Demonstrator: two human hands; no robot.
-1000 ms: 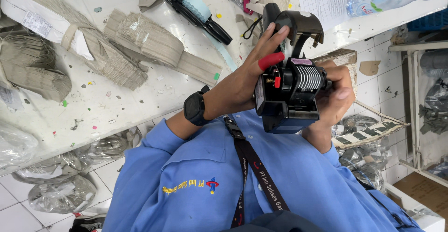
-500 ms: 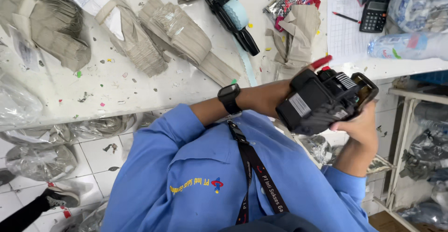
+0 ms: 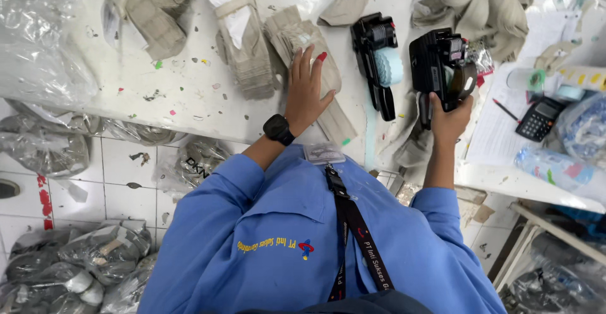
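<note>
1. A white tabletop (image 3: 189, 99) with little colored paper bits lies under the hands.
2. A white tiled floor (image 3: 120, 181) shows below it.
3. Clear plastic bags (image 3: 76, 270) sit on the floor.

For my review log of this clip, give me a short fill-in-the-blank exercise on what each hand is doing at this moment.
1. The right hand holds a black ____ above the table.
2. The left hand rests flat on a stack of ____ fabric pieces.
3. A second labelling gun lies on the table ____ the two hands.
4. The left wrist wears a black ____.

Missing words: labelling gun; beige; between; watch
</note>
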